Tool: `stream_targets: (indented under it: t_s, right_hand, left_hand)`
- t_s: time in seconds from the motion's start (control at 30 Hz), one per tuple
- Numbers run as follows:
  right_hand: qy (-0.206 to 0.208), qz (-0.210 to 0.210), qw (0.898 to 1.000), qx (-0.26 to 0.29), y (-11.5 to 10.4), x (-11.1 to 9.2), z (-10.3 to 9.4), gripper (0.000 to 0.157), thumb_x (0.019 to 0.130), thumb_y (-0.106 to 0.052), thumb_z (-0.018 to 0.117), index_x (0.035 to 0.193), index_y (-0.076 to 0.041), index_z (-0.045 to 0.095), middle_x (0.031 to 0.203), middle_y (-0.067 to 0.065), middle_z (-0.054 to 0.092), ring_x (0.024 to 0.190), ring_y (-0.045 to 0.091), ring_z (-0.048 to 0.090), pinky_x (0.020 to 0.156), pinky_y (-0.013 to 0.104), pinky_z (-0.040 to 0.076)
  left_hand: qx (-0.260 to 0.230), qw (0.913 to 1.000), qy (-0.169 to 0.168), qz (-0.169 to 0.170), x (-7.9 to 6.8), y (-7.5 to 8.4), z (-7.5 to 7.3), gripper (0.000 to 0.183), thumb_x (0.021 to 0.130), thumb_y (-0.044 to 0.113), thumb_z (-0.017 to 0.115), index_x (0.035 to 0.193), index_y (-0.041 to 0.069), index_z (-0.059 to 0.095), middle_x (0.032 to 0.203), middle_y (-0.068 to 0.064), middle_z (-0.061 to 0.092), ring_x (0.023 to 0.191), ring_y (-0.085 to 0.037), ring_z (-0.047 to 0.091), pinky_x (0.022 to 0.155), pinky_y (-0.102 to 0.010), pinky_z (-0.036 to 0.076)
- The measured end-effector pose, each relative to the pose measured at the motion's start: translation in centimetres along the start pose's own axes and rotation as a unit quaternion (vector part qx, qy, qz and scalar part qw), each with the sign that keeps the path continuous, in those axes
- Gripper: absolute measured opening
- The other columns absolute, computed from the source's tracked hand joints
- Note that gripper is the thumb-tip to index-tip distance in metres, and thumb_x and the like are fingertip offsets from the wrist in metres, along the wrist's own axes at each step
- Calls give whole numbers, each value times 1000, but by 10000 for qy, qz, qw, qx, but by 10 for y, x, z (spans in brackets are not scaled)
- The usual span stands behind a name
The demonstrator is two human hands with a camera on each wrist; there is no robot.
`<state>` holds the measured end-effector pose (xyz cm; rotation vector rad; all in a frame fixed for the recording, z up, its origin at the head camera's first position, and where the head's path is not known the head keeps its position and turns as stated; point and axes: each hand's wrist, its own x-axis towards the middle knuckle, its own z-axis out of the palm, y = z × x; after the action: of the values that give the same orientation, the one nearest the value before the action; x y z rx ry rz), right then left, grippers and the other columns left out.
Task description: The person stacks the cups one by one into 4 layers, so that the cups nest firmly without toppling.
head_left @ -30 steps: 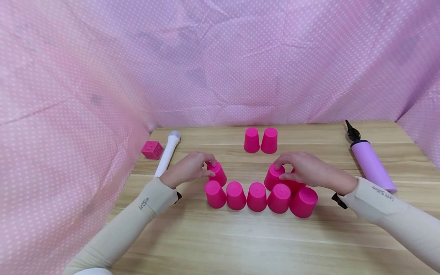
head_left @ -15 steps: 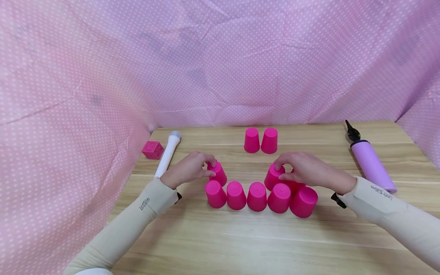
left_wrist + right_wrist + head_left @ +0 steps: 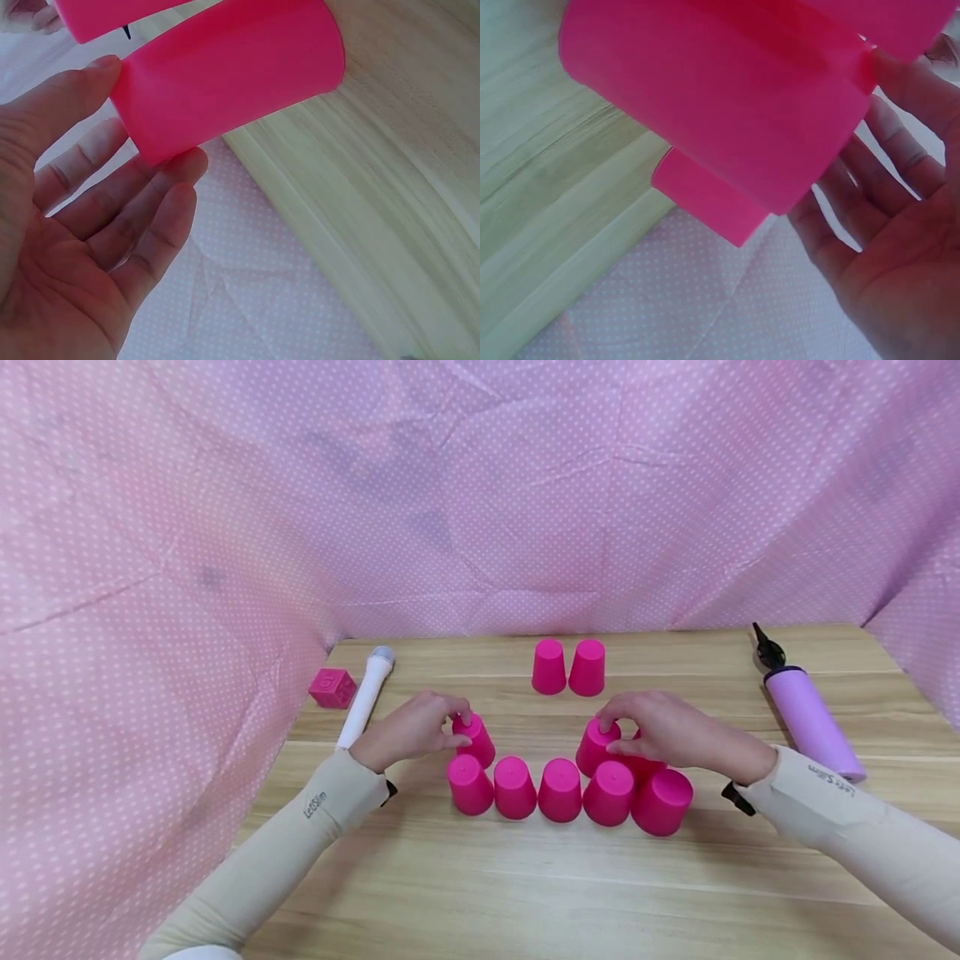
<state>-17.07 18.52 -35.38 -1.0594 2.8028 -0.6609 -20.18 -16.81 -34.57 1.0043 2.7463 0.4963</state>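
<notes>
Pink cups stand upside down on a wooden table. My left hand (image 3: 411,728) pinches the upper end of a cup (image 3: 477,748) behind the row's left end, thumb and fingers on either side in the left wrist view. My right hand (image 3: 667,737) pinches the top of another cup (image 3: 594,755) behind the row's right part. A further cup (image 3: 651,768) sits beneath the right hand, mostly hidden by it. Several cups, among them the middle cup (image 3: 560,795), form a row in front of both hands. The right end cup (image 3: 663,806) stands slightly nearer.
Two pink cups, a left cup (image 3: 549,668) and a right cup (image 3: 588,670), stand at the back. Left of the left hand lie a pink cube (image 3: 333,687) and a white microphone (image 3: 366,693). A purple hand pump (image 3: 813,722) lies at the right. Polka-dot cloth (image 3: 480,510) hangs behind the table.
</notes>
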Motion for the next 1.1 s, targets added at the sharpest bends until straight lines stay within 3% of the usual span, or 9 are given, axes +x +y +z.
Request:
stream_targets:
  t_s: [0.17,0.3,0.5,0.77,1.1]
  right_hand:
    - [306,-126,9994,-57,3,-1,-5,31,73,-13,82,99,-14,68,93,-6,63,84,13,59,72,33,51]
    - [696,-35,9976,-12,12,-1,-18,31,72,-10,82,100,-11,68,94,-3,65,89,19,62,78,40,51]
    - [1094,551,9924,-74,48,10,-35,29,75,-8,79,101,-7,68,94,3,66,91,25,61,78,45,49]
    - [943,915,9913,61,90,32,-32,25,78,-6,76,101,-1,69,95,11,68,92,31,63,81,46,48]
    - [880,958,9907,395,100,34,-38,25,77,1,75,101,4,68,97,17,67,93,37,63,85,49,47]
  left_hand:
    - [22,9999,131,66,12,-4,-1,26,77,20,80,94,14,61,87,5,63,82,-14,59,71,-26,49]
    - [170,9989,393,190,31,-10,-5,26,79,19,78,98,11,62,88,2,63,82,-15,59,72,-28,49]
    - [170,9985,474,-230,73,-20,-13,27,84,17,72,106,7,60,93,-3,60,85,-19,57,75,-30,48]
    - [-6,9983,343,-481,112,-34,-7,26,88,14,68,110,5,59,97,-5,59,88,-19,54,78,-30,46]
    - [-187,9989,281,-329,129,-30,-7,25,88,12,67,112,6,61,99,-3,60,93,-18,54,82,-31,46]
